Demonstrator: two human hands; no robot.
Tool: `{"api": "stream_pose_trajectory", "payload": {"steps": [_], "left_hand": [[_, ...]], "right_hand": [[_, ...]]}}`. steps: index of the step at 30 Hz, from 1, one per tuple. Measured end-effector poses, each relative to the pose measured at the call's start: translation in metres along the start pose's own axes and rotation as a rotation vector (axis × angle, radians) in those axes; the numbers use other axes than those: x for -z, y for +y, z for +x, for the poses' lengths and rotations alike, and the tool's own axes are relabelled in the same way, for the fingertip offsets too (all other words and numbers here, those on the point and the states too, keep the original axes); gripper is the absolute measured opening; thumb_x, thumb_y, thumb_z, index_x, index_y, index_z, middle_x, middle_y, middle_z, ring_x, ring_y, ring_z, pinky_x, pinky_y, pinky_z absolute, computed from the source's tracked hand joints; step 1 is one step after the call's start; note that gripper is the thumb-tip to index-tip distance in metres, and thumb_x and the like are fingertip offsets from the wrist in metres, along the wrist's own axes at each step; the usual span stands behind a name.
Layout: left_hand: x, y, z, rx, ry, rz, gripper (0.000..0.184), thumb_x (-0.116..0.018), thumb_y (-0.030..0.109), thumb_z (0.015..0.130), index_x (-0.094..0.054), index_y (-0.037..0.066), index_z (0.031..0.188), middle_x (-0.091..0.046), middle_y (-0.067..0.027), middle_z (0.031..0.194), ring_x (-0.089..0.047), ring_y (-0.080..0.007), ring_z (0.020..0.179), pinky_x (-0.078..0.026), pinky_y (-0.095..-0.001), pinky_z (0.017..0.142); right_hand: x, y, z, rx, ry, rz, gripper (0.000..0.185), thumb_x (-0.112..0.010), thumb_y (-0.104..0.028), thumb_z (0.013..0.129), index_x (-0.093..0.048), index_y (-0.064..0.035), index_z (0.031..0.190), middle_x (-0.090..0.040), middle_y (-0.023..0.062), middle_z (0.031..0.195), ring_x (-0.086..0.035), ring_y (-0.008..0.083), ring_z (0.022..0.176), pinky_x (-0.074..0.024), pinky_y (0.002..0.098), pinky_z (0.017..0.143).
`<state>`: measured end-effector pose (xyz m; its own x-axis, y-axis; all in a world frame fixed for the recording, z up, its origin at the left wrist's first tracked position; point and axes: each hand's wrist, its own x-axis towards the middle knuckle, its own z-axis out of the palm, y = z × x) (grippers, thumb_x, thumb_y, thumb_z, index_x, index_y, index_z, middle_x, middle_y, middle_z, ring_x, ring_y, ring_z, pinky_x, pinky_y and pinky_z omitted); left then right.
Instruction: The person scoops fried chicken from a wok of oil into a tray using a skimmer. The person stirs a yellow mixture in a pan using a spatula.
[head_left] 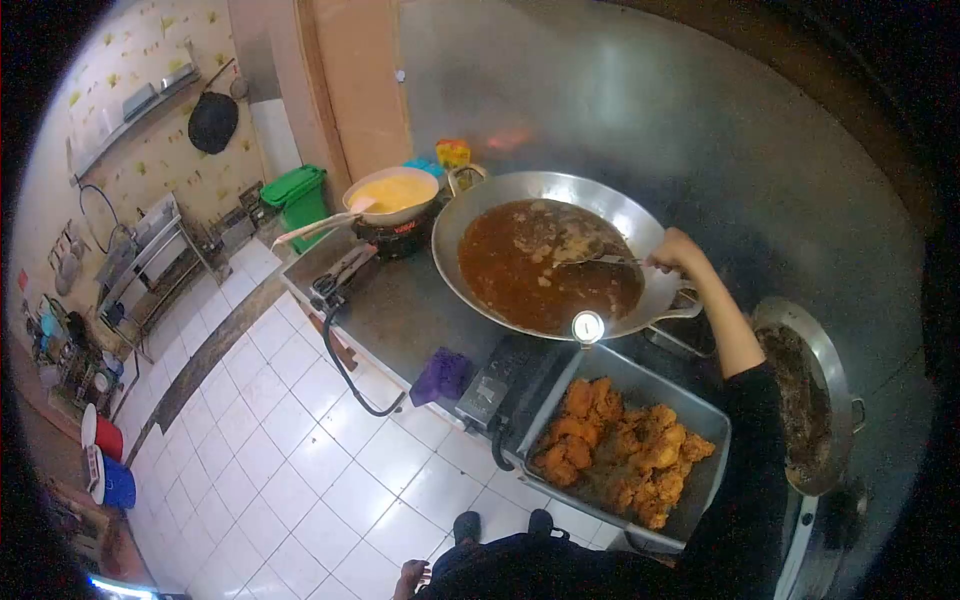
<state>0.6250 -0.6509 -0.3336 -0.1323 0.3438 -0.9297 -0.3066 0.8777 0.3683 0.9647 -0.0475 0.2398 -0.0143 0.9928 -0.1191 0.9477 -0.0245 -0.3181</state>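
Note:
My right hand (678, 252) is closed around the handle of a metal utensil (612, 260), held over the right side of a large wok (450, 270). The utensil's far end dips into the brown oil (510, 270), so its shape is hidden. Pale froth and crumbs float near it. A round dial thermometer (588, 327) sits at the wok's near rim. Below the wok, a grey metal tray (715, 470) holds several pieces of golden fried chicken (655, 450). My left hand (412, 578) hangs low beside my body above the floor, its fingers loosely apart and holding nothing.
A pan of yellow liquid (395, 190) stands on a burner at left, handle outward. A purple cloth (442, 377) lies at the counter edge. A second wok (810, 400) of dark oil is on the right. A green bin (297, 195) stands behind the counter.

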Motion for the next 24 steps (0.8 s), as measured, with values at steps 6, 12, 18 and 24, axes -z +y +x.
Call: {"api": "stream_pose_trajectory", "payload": {"steps": [6, 12, 18, 24], "left_hand": [[-0.006, 0.009, -0.009, -0.061, 0.050, 0.074, 0.020, -0.047, 0.017, 0.072, -0.055, 0.001, 0.082, -0.057, -0.0099, 0.068, -0.054, -0.0170, 0.052, -0.043, -0.0288, 0.045], [-0.016, 0.006, -0.015, -0.041, 0.070, 0.111, 0.021, -0.045, 0.017, 0.072, -0.055, 0.001, 0.081, -0.057, -0.0098, 0.069, -0.054, -0.0176, 0.053, -0.043, -0.0290, 0.045], [-0.018, 0.008, -0.018, -0.034, 0.080, 0.119, 0.021, -0.044, 0.017, 0.073, -0.056, 0.002, 0.080, -0.058, -0.0096, 0.070, -0.054, -0.0182, 0.054, -0.043, -0.0293, 0.046], [-0.016, 0.004, -0.019, -0.038, 0.074, 0.133, 0.022, -0.042, 0.018, 0.073, -0.056, 0.002, 0.080, -0.058, -0.0095, 0.071, -0.055, -0.0188, 0.055, -0.044, -0.0295, 0.046]], "right_hand": [[-0.018, -0.026, 0.023, -0.005, -0.028, 0.078, 0.025, -0.069, -0.022, 0.056, -0.053, -0.0029, 0.052, -0.051, 0.0072, 0.047, -0.045, 0.0138, 0.038, -0.0349, 0.0264, 0.037], [-0.036, -0.051, 0.028, 0.016, 0.009, 0.119, 0.029, -0.065, -0.022, 0.063, -0.051, -0.0029, 0.046, -0.051, 0.0064, 0.046, -0.046, 0.0143, 0.040, -0.0366, 0.0290, 0.041], [-0.062, -0.059, 0.049, 0.044, 0.069, 0.289, 0.029, -0.066, -0.023, 0.060, -0.052, -0.0018, 0.048, -0.051, 0.0082, 0.047, -0.050, 0.0167, 0.041, -0.0388, 0.0290, 0.042], [-0.039, -0.044, 0.036, 0.061, 0.174, 0.274, 0.029, -0.065, -0.025, 0.059, -0.055, 0.0022, 0.058, -0.054, 0.0109, 0.052, -0.052, 0.0183, 0.043, -0.0410, 0.0297, 0.044]]}}
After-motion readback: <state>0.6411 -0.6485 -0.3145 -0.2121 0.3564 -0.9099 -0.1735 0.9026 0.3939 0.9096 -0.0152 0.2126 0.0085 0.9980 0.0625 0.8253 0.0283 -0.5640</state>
